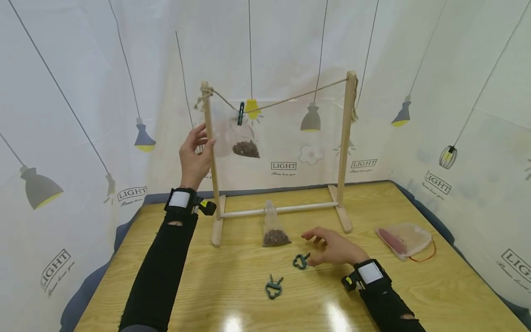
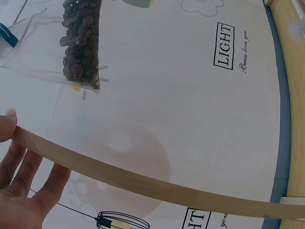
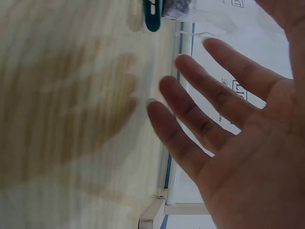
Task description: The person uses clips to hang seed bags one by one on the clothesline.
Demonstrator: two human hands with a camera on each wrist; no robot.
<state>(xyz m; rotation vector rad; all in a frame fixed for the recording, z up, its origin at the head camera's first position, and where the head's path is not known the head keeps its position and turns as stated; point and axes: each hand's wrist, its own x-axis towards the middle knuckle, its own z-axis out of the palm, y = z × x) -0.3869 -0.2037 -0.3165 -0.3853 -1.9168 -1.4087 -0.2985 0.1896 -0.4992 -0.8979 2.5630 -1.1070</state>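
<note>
My left hand (image 1: 196, 157) grips the left post (image 1: 213, 170) of a wooden frame, its thumb on one side and fingers on the other in the left wrist view. Beside that post, a clear bag of brown granules (image 1: 245, 148) hangs from the sagging twine (image 1: 296, 96) by a dark green clip (image 1: 240, 114). My right hand (image 1: 338, 249) hovers low over the table with fingers spread and an empty palm in the right wrist view. Close by its thumb lies a green cloud-shaped clip (image 1: 300, 262). A second such clip (image 1: 273, 287) lies nearer the front.
Another bag of granules (image 1: 275, 236) stands on the wooden table (image 1: 199, 286), leaning at the frame's white crossbar (image 1: 307, 207). A pouch with a reddish patch and orange cord (image 1: 406, 239) lies at the right. The right post (image 1: 346, 143) rises behind my right hand.
</note>
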